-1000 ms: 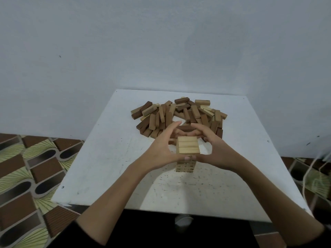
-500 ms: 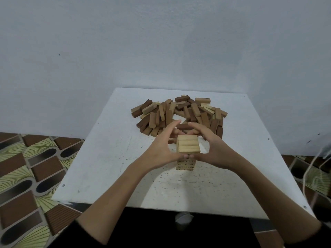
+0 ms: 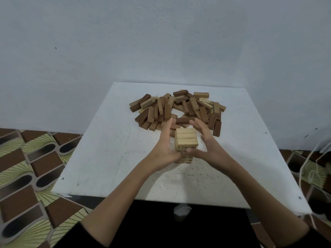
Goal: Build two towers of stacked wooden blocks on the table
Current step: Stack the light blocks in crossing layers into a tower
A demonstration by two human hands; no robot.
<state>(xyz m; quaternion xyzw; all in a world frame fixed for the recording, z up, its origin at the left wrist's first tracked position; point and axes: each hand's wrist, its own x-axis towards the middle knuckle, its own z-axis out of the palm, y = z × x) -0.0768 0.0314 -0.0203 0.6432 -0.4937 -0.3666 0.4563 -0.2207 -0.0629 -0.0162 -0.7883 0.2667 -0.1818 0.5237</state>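
Both hands have eased outward from the tower compared with a moment ago: the left hand and right hand now flank it with fingers straight and spread, released, only the thumbs near its front face. That suggests the squaring-up of this first stack is done and more blocks come next. The tower stands mid-surface, just in front of the loose pile. The surface has bare room left and right for a second tower, with edges well apart.
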